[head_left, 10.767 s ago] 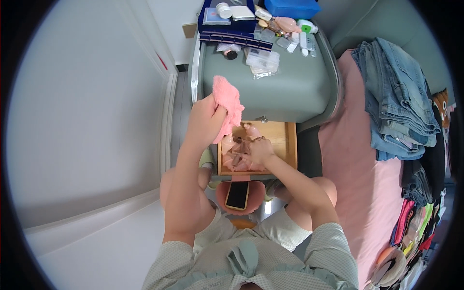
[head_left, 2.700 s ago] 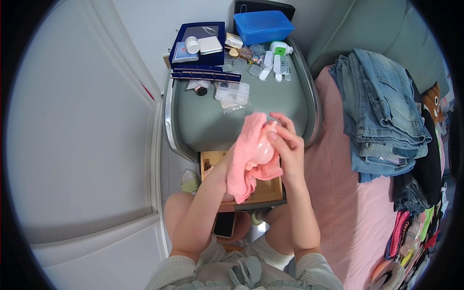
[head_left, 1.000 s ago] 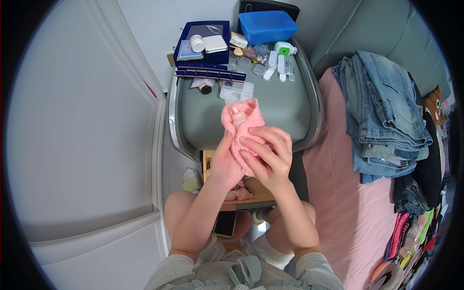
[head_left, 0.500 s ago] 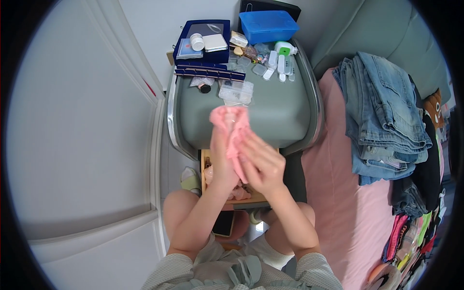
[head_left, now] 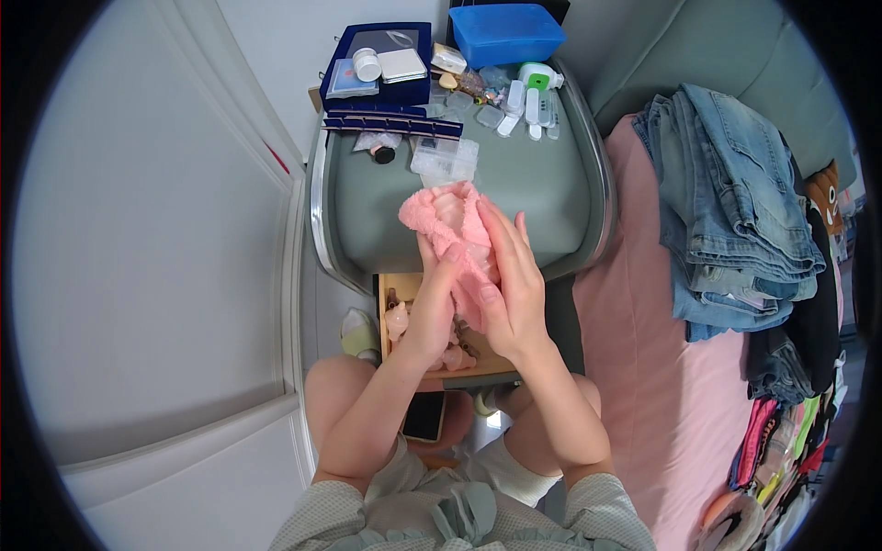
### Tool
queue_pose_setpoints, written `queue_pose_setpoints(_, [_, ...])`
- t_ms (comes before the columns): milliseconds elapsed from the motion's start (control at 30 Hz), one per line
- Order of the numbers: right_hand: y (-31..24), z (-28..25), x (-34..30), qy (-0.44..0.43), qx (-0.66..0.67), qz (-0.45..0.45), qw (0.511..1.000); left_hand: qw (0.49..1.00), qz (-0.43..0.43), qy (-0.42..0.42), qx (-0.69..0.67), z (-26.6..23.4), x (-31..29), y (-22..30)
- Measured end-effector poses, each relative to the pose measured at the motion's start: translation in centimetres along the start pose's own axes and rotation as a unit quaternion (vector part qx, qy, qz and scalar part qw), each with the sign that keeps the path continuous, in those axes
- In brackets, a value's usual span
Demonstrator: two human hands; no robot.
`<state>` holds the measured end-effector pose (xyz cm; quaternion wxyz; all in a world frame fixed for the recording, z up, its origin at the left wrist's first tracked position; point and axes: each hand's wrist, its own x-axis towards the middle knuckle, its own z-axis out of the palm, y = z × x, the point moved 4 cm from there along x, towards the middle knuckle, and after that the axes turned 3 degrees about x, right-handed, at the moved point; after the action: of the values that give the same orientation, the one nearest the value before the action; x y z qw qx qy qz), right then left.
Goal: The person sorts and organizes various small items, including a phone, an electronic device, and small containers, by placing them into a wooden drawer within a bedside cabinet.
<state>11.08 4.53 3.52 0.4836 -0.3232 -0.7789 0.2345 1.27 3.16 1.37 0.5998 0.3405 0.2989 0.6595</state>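
Both hands hold a fluffy pink cloth (head_left: 423, 217) over the open drawer, at the nightstand's near edge. Partly wrapped in it is a shiny, translucent pale pink object (head_left: 450, 209) whose kind I cannot make out. My left hand (head_left: 434, 308) grips the cloth from the left, its thumb pressing on the front. From the right, my right hand (head_left: 517, 292) cups the bundle with long, nearly straight fingers, the thumb against the cloth. Below, the wooden drawer (head_left: 491, 361) contains several pale pink translucent pieces (head_left: 397, 320), partly hidden by my hands and forearms.
On the grey-green nightstand (head_left: 542, 197) stand a blue plastic box (head_left: 508, 37), a navy case (head_left: 404, 90), clear small boxes (head_left: 445, 158) and white-lidded containers (head_left: 533, 108). Folded jeans (head_left: 735, 193) lie on the pink bed (head_left: 634, 367) at right. A white door (head_left: 165, 275) is at left.
The hands have shifted from rubbing close together to holding the cloth more spread, showing more of the object inside. My right hand has turned and moved up. The view has shifted slightly.
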Motion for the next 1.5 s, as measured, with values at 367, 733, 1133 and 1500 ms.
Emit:
queue_pose_setpoints(367, [-2.2,1.6,-1.2,-0.040,-0.060,-0.082,0.994,0.994,0.089,0.056,0.021,-1.9,1.4,2.4])
queue_pose_setpoints(733, [2.2,-2.3,-0.2,0.112,0.061,0.084,0.988,0.998,-0.024,-0.032,-0.056,-0.2,1.3,-0.2])
queue_pose_setpoints(1133, [2.5,-1.6,0.1,-0.002,0.422,0.251,0.871,0.982,-0.189,-0.019,0.003,-1.1,0.2,-2.0])
queue_pose_setpoints(1500, [2.0,-0.6,-0.6,0.140,0.341,0.265,0.891,0.994,-0.048,0.056,-0.076,-1.5,1.1,-1.7])
